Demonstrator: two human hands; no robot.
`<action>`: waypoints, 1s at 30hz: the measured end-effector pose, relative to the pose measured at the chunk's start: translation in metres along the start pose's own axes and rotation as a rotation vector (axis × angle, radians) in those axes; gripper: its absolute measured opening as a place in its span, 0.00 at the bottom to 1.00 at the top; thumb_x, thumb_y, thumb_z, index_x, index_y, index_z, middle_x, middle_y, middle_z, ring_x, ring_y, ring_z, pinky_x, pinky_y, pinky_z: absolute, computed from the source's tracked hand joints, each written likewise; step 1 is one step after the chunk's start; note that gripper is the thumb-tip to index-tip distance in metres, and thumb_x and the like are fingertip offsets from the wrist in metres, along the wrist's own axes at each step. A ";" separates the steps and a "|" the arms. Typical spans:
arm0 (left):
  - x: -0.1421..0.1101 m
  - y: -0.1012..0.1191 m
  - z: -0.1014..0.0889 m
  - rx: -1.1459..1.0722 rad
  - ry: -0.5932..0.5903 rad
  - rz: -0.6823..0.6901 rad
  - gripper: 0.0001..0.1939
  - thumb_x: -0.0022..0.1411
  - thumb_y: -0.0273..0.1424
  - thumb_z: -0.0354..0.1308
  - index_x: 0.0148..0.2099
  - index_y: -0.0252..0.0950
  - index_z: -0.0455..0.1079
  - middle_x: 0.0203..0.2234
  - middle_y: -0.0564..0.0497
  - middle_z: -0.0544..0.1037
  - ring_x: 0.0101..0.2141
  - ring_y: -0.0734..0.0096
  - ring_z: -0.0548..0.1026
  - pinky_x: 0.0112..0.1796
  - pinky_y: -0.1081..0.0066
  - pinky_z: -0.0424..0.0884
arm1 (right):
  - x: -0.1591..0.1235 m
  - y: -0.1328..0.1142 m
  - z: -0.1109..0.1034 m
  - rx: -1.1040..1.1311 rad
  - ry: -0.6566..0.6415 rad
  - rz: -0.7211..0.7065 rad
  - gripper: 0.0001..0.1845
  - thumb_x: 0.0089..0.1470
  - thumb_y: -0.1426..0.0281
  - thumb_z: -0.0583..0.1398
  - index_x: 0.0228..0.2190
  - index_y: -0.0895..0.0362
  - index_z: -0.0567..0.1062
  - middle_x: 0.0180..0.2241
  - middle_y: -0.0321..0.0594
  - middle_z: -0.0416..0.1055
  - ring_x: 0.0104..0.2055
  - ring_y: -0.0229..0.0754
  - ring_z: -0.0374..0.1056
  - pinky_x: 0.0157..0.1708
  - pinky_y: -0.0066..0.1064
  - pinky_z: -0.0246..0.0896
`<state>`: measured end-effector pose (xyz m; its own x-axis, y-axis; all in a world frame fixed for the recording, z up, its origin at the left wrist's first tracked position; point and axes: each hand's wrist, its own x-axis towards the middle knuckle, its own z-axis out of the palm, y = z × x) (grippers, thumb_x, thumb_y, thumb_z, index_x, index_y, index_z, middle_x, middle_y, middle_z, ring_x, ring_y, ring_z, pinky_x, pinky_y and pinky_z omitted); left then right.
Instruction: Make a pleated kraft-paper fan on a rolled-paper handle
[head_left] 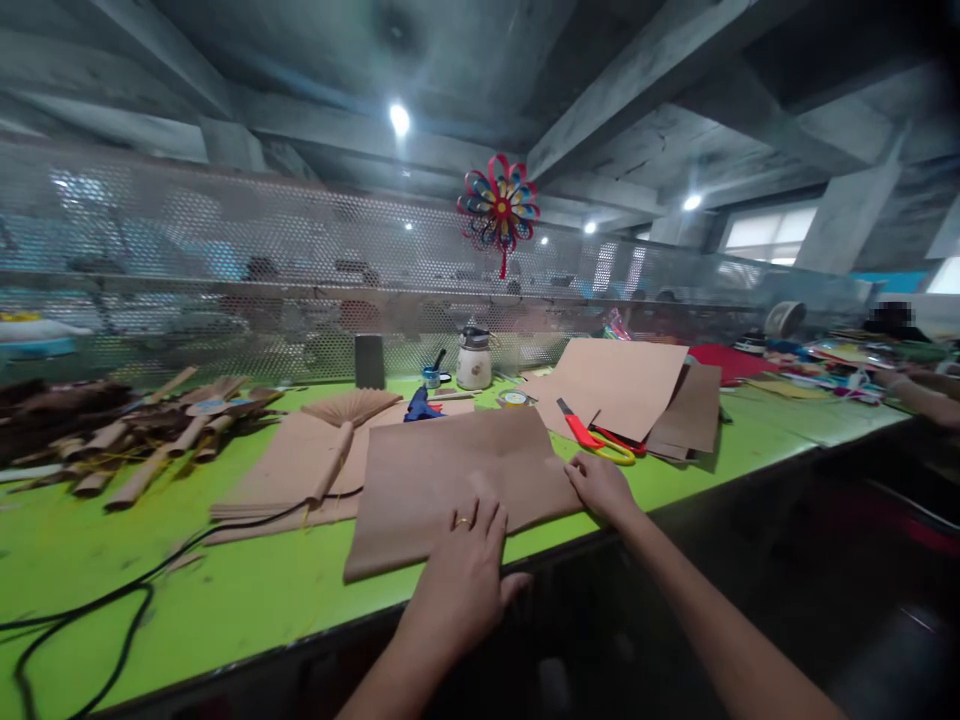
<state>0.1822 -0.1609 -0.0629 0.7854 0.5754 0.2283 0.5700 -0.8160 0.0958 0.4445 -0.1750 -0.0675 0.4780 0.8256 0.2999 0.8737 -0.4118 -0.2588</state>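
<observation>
In front of me a sheet of brown kraft paper lies near the table's front edge, its lower edge looking folded. My left hand rests on it with the fingers stretched out; a ring shows on one finger. At the sheet's right edge, my right hand has its thumb and fingers closed on the paper. Just beyond that hand lie scissors with red and yellow handles. A pleated paper fan with a rolled handle sits on stacked brown paper to the left.
More kraft sheets lie at the back right. A blue glue gun, a white jug and a tape roll stand behind. A black cord and bundled rolled-paper pieces occupy the left. Another person's arm shows far right.
</observation>
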 end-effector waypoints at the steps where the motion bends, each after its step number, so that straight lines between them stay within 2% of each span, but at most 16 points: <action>1: 0.000 0.000 0.000 -0.001 0.003 0.002 0.34 0.62 0.46 0.53 0.65 0.33 0.58 0.63 0.39 0.61 0.63 0.45 0.56 0.59 0.46 0.53 | 0.000 0.000 0.000 0.003 0.001 -0.002 0.14 0.60 0.65 0.54 0.33 0.58 0.77 0.32 0.45 0.77 0.35 0.43 0.72 0.30 0.28 0.52; 19: 0.000 -0.001 0.006 0.030 0.047 0.035 0.35 0.61 0.46 0.53 0.64 0.31 0.57 0.62 0.38 0.62 0.62 0.43 0.56 0.58 0.47 0.54 | 0.000 0.003 0.001 0.001 0.006 -0.006 0.14 0.60 0.65 0.54 0.34 0.58 0.78 0.32 0.45 0.77 0.36 0.45 0.71 0.30 0.29 0.52; 25: -0.001 0.001 0.005 0.032 0.058 0.061 0.33 0.61 0.44 0.55 0.65 0.41 0.55 0.63 0.40 0.61 0.61 0.42 0.57 0.57 0.45 0.55 | 0.000 0.003 0.004 0.011 0.010 0.004 0.13 0.59 0.65 0.55 0.34 0.58 0.78 0.33 0.48 0.77 0.35 0.46 0.71 0.30 0.31 0.52; 30: -0.002 0.003 0.003 0.048 0.042 0.048 0.34 0.61 0.46 0.54 0.65 0.41 0.54 0.62 0.40 0.60 0.61 0.43 0.56 0.57 0.46 0.54 | 0.002 0.011 0.005 0.130 0.029 -0.015 0.16 0.57 0.62 0.55 0.31 0.58 0.77 0.30 0.45 0.75 0.33 0.45 0.70 0.29 0.30 0.53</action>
<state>0.1823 -0.1641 -0.0656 0.8016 0.5324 0.2720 0.5439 -0.8383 0.0377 0.4545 -0.1757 -0.0742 0.4689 0.8192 0.3302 0.8626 -0.3443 -0.3707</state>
